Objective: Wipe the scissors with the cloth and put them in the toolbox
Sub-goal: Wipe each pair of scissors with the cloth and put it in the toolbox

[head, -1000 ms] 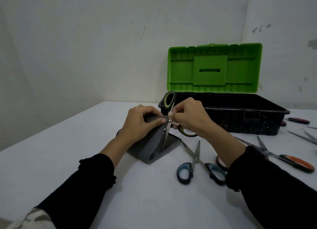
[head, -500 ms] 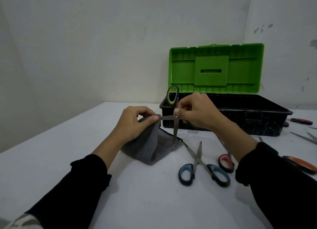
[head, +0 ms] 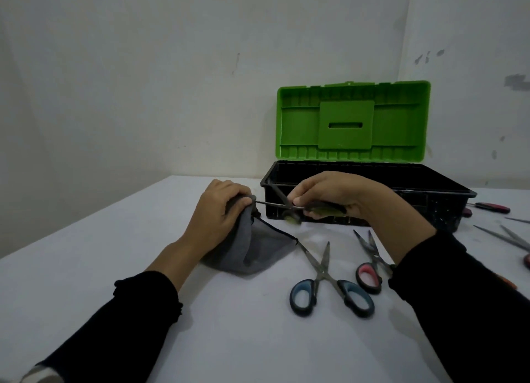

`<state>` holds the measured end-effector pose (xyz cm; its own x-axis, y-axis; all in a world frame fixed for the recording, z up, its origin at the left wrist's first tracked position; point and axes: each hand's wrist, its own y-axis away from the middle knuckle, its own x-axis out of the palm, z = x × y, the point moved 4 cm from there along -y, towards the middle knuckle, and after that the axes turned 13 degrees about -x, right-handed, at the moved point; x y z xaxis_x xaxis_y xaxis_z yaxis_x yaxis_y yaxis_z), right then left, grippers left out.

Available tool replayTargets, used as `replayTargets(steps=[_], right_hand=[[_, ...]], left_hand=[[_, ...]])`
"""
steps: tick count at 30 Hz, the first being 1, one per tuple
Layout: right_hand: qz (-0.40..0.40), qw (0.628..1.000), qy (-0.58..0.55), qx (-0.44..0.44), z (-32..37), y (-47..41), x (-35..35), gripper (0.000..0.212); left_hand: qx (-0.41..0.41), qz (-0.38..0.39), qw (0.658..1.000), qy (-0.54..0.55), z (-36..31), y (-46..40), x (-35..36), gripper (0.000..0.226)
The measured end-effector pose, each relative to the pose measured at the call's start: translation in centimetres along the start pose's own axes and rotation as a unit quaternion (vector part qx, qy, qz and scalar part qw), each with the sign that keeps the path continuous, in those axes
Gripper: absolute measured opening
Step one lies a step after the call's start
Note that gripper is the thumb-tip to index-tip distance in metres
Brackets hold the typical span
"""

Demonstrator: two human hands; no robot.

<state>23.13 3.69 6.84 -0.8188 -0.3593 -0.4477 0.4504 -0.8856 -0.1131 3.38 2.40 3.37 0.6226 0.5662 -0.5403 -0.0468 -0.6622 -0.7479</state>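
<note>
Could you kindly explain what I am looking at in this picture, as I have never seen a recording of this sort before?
There is no machine here: a person works with bare hands, and the one camera sits on their head, looking forward and down, so you see their own arms in black sleeves.

The left hand grips a grey cloth pinched round one blade of the green-handled scissors. The right hand holds those scissors by the handles, blades spread open.

On the white table lie more scissors: a blue-handled pair, a pink-handled pair partly behind the right sleeve, and others at the right edge, partly cut off.

Behind the hands stands the toolbox, black, with its green lid propped open. What is inside cannot be seen.
</note>
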Motion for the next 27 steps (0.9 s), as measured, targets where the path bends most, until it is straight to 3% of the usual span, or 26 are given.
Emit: replayTargets(steps=[5, 10, 13, 16, 21, 27], right_hand=[[-0.018, 0.96, -0.279, -0.017, 0.4, 0.2, 0.0, 0.031], [-0.024, 0.935, -0.352, -0.029, -1.1, -0.3, 1.1, 0.012], [-0.075, 0.934, -0.346, -0.048, -1.9, -0.9, 1.9, 0.015], [-0.14, 0.953, -0.259, -0.067, -2.2, -1.2, 2.6, 0.008], [-0.199, 0.954, -0.222, -0.035, -2.7, -1.2, 2.2, 0.006], [-0.219, 0.93, -0.293, -0.03, -2.1, -1.7, 3.7, 0.007]], left_hand=[[-0.138, -0.003, 0.986, 0.09, 1.4, -0.1, -0.4, 0.012], [-0.245, 0.03, 0.956, 0.159, 2.7, 0.1, 0.1, 0.013], [-0.279, 0.028, 0.942, 0.183, 2.8, 0.2, 0.4, 0.014], [-0.28, -0.002, 0.94, 0.197, 2.5, 0.3, 0.2, 0.01], [-0.29, -0.106, 0.928, 0.207, 1.8, 0.3, -0.9, 0.003], [-0.126, -0.049, 0.981, 0.138, -1.2, 0.2, 0.3, 0.008]])
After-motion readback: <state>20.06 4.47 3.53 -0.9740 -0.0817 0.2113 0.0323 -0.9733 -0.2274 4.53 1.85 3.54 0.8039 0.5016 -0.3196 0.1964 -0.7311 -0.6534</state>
